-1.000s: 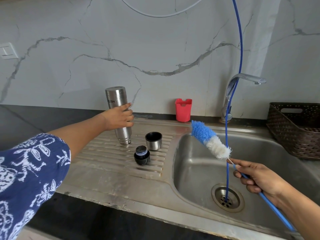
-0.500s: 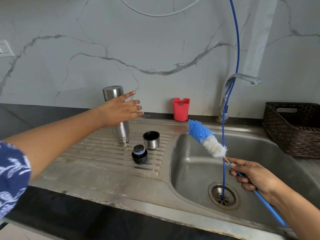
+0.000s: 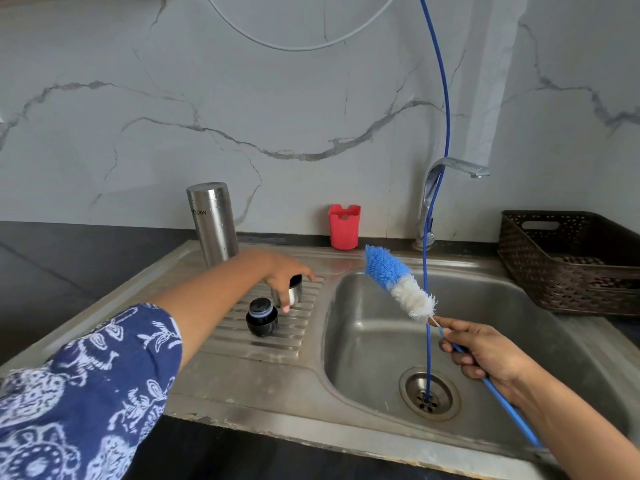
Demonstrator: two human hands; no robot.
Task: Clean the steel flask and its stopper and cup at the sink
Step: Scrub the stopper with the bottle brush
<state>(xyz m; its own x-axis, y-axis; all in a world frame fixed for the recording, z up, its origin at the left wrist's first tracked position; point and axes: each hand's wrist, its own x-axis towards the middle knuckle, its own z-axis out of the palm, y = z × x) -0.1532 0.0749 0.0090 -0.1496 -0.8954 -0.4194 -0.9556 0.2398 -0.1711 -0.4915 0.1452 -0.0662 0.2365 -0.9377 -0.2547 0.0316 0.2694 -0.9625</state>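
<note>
The left hand [image 3: 277, 268] is curled around the steel cup [image 3: 296, 293], right under it on the drainboard [image 3: 242, 344]. The stopper [image 3: 262, 317] sits just beside it, and the flask [image 3: 213, 223] stands behind. The right hand [image 3: 485, 351], farther off, grips the bottle brush [image 3: 398, 282].

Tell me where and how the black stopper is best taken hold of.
I would take the stopper by its wide black body, from above with fingers on its left and near sides. It stands upright on the drainboard, narrow end up, and the cup, in the left hand, crowds its far-right side.
</note>
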